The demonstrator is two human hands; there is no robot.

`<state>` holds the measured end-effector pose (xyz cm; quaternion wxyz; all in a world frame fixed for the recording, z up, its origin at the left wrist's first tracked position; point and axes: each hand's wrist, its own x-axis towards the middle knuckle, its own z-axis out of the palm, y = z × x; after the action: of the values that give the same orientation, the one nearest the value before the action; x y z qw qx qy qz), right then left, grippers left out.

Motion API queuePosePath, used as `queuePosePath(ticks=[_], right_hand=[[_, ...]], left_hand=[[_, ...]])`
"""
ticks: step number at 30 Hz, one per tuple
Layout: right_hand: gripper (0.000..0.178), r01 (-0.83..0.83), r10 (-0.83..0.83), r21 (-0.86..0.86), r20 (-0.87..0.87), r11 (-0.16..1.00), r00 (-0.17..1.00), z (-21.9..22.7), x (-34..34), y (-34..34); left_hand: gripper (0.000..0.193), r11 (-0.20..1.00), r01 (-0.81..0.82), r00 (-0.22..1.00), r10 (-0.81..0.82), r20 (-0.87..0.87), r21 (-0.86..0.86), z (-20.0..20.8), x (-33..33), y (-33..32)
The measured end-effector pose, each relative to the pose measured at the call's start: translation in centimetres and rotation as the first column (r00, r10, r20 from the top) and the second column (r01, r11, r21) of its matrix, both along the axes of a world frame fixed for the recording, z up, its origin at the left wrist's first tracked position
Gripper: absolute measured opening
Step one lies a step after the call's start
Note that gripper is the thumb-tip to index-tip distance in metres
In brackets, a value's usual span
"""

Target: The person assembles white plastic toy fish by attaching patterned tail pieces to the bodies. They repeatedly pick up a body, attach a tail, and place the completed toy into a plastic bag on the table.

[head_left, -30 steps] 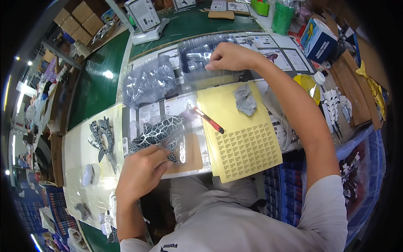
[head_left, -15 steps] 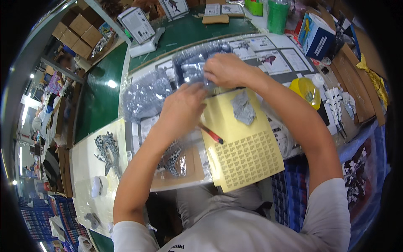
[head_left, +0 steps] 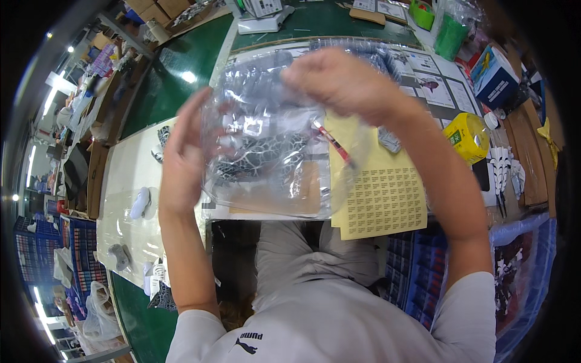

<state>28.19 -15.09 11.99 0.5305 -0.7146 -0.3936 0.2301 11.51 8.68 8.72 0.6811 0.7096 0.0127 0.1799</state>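
A clear plastic bag (head_left: 284,190) is spread between my two hands above the table. My left hand (head_left: 183,160) grips its left side, with the thumb up and the fingers showing through the film. At its upper part, my right hand (head_left: 342,81) is closed in a pinch, smeared by motion. Through the plastic shows a black-and-white net-patterned piece (head_left: 263,154); whether it lies inside the bag or behind it I cannot tell. A red-and-black pen-like tool (head_left: 334,145) lies beside the bag, on a yellow sticker sheet (head_left: 381,202).
Behind the bag sit several clear plastic packs (head_left: 384,57). To the right are a yellow container (head_left: 467,138), striped black-and-white pieces (head_left: 500,172) and a blue box (head_left: 496,77). A white object (head_left: 140,202) lies on the left table. A white scale (head_left: 264,23) stands at the back.
The clear bag has come up between my hands. My left hand has moved left and its fingers have spread; my right hand is raised nearer. The whole view has shifted.
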Motion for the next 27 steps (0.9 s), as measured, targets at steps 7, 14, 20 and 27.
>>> queuePosePath(ticks=[7,14,20,27], right_hand=[[0.06,0.068,-0.062,-0.149,0.046,0.986,0.997,-7.5,-0.1,6.7],[0.062,0.227,-0.215,-0.286,0.073,0.931,0.974,-12.5,0.7,8.0],[0.052,0.361,-0.321,-0.067,0.332,0.93,0.887,-9.2,-0.8,4.1],[0.037,0.341,-0.377,0.18,0.239,0.923,0.895,-7.6,-8.4,0.1]], left_hand=[[0.072,0.953,-0.279,0.916,0.3,-0.265,0.115,-4.3,-2.5,4.5],[0.077,0.787,-0.224,0.837,0.458,-0.299,0.575,-7.7,0.5,7.8],[0.024,0.148,0.022,0.844,0.528,-0.098,0.989,-0.3,-5.5,25.3],[0.063,0.405,0.147,0.669,0.631,-0.392,0.902,-8.5,-19.7,31.9]])
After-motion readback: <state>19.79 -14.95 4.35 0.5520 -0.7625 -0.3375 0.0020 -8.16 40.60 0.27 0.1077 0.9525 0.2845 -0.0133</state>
